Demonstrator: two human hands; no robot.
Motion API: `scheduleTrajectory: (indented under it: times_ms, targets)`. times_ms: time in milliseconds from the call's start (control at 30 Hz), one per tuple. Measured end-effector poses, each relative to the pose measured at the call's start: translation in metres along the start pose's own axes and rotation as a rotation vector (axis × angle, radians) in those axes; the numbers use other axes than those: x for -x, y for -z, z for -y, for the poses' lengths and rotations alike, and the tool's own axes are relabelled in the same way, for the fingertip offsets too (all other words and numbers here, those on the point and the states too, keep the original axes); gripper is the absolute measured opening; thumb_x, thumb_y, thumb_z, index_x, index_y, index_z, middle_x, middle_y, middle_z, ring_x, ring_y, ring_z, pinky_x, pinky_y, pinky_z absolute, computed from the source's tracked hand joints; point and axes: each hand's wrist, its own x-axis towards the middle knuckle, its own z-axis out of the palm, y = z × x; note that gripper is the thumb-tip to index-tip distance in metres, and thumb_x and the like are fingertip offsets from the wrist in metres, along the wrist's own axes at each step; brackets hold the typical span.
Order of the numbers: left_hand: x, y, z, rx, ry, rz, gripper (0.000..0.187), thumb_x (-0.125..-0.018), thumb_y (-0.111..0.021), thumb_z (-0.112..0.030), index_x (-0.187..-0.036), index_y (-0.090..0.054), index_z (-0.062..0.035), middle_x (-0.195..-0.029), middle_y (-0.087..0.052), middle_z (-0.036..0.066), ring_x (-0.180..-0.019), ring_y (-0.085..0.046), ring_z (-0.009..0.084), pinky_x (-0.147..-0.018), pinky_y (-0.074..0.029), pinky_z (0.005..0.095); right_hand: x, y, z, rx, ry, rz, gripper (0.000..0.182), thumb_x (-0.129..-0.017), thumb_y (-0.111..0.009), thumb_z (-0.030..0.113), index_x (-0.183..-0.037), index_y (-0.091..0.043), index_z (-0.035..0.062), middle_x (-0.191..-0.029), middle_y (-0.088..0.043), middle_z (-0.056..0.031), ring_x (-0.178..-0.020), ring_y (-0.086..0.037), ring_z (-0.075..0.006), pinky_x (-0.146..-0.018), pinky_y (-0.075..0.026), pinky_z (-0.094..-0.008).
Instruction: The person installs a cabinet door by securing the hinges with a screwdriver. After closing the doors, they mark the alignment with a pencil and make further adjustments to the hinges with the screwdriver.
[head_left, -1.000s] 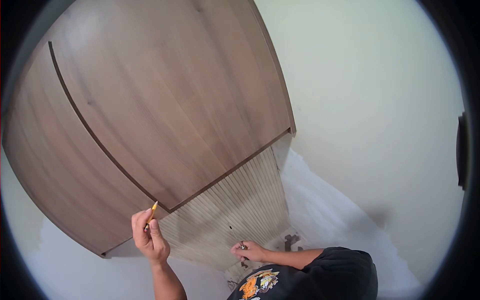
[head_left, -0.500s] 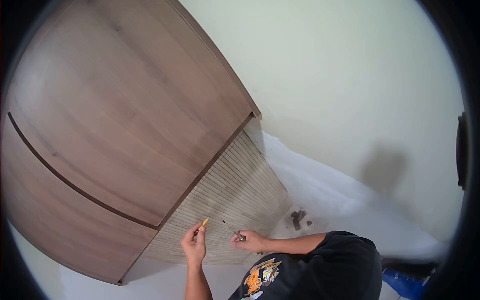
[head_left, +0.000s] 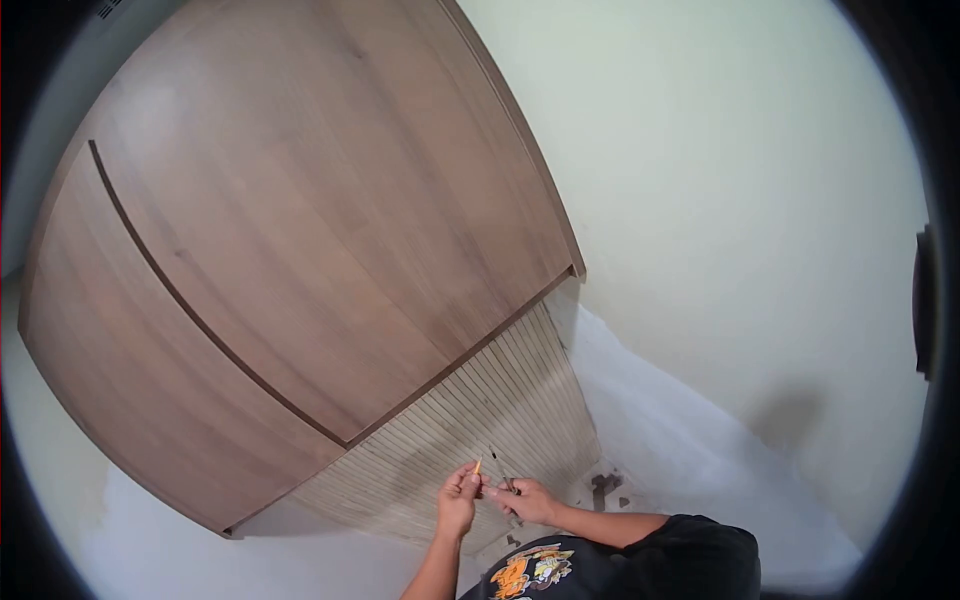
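Observation:
Near the lower middle, my left hand pinches a small yellow-orange stick-like item between thumb and fingers, its tip pointing up. Just to the right, my right hand is closed around a thin tool with a slim shaft and a dark tip; its exact kind is too small to tell. The fingertips of both hands are close together, in front of a light ribbed panel.
A large brown wooden cabinet fills the upper left above the ribbed panel. A pale wall rises at the right. Dark scraps lie low beside the panel. A dark object shows at the right edge.
My hands have come together, the left one moving right toward the right one. The view has shifted, so the cabinet and panel appear farther right.

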Motion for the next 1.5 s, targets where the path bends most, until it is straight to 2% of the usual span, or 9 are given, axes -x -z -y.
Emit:
scheduleTrajectory:
  times_ms: [67,233,367,467,767,967,1067,1267,1500]
  targets:
    - [0.003,0.002,0.034,0.154,0.085,0.001,0.022,-0.097,-0.05,-0.012,-0.115,-0.054,-0.0003,-0.087,-0.063,0.007,-0.071,-0.06,0.0137,-0.064,-0.049,0.0268,-0.006,-0.001,-0.011,-0.071,0.033,0.025,0.027,-0.09,-0.065,0.027,-0.095,-0.065,0.0001,-0.078,-0.064,-0.0033,-0.066,-0.057,-0.0087,-0.06,-0.048,-0.0238]
    - [0.023,-0.003,0.047,0.337,0.289,-0.152,0.012,-0.098,-0.047,-0.019,-0.104,-0.044,-0.008,-0.081,-0.054,0.003,-0.067,-0.054,0.0156,-0.061,-0.049,0.0311,-0.009,-0.008,-0.01,-0.159,0.047,0.079,0.021,-0.088,-0.066,0.02,-0.095,-0.065,-0.0005,-0.079,-0.065,-0.0041,-0.067,-0.057,-0.009,-0.061,-0.048,-0.0233]
    - [0.026,0.031,0.044,0.407,0.226,-0.216,0.027,-0.098,-0.047,-0.034,-0.086,-0.043,-0.0109,-0.067,-0.04,0.0,-0.057,-0.04,0.0131,-0.056,-0.043,0.0325,-0.009,-0.015,0.008,0.081,0.076,0.068,0.015,-0.086,-0.065,0.012,-0.095,-0.065,-0.0003,-0.076,-0.064,-0.0031,-0.066,-0.057,-0.0088,-0.061,-0.047,-0.0227]
    - [0.032,0.048,0.025,0.343,0.13,-0.222,0.031,-0.097,-0.049,-0.038,-0.084,-0.045,-0.0104,-0.064,-0.038,-0.001,-0.058,-0.039,0.0133,-0.056,-0.042,0.0323,-0.015,-0.023,-0.003,0.061,0.082,0.077,0.014,-0.085,-0.065,0.011,-0.094,-0.065,0.0,-0.074,-0.063,-0.002,-0.065,-0.057,-0.0087,-0.06,-0.046,-0.0229]
    - [0.053,0.082,-0.007,0.615,-0.127,-0.247,0.025,-0.098,-0.049,-0.03,-0.094,-0.055,-0.0065,-0.067,-0.045,-0.002,-0.061,-0.045,0.0116,-0.063,-0.044,0.0303,-0.03,-0.033,-0.003,0.013,0.19,0.165,0.015,-0.09,-0.059,0.011,-0.093,-0.064,-0.0026,-0.078,-0.063,-0.0041,-0.066,-0.058,-0.0098,-0.06,-0.047,-0.0244]
    - [0.041,0.085,-0.075,0.722,-0.267,-0.305,0.028,-0.099,-0.047,-0.031,-0.111,-0.054,-0.0074,-0.06,-0.035,-0.005,-0.054,-0.037,0.0089,-0.062,-0.041,0.0287,-0.053,-0.053,0.069,-0.069,0.306,0.136,0.027,-0.09,-0.056,0.007,-0.115,-0.052,-0.0037,-0.105,-0.064,-0.0128,-0.064,-0.057,-0.0111,-0.059,-0.049,-0.0247]
    - [0.028,0.082,-0.094,0.771,-0.298,-0.359,0.031,-0.099,-0.046,-0.033,-0.116,-0.051,-0.0075,-0.057,-0.031,-0.005,-0.051,-0.034,0.0082,-0.06,-0.038,0.0276,-0.068,-0.063,0.099,-0.182,0.334,0.094,0.042,-0.09,-0.055,0.005,-0.127,-0.041,-0.0041,-0.125,-0.055,-0.0162,-0.064,-0.055,-0.0108,-0.059,-0.049,-0.0241]
    - [0.009,0.077,-0.115,0.889,-0.373,-0.378,0.031,-0.097,-0.05,-0.035,-0.112,-0.051,-0.0077,-0.055,-0.027,-0.006,-0.049,-0.03,0.0076,-0.057,-0.033,0.0258,-0.082,-0.075,0.128,-0.27,0.361,0.002,0.063,-0.089,-0.054,0.004,-0.142,-0.021,-0.0034,-0.136,-0.044,-0.0166,-0.065,-0.055,-0.0108,-0.058,-0.049,-0.0248]
    - [0.002,0.072,-0.135,0.945,-0.416,-0.354,0.025,-0.097,-0.052,-0.033,-0.106,-0.051,-0.0096,-0.053,-0.026,-0.006,-0.048,-0.029,0.0074,-0.055,-0.032,0.0251,-0.083,-0.079,0.139,-0.31,0.359,0.013,0.068,-0.089,-0.053,0.004,-0.145,-0.016,-0.0025,-0.138,-0.042,-0.0163,-0.064,-0.055,-0.0107,-0.058,-0.049,-0.0254]
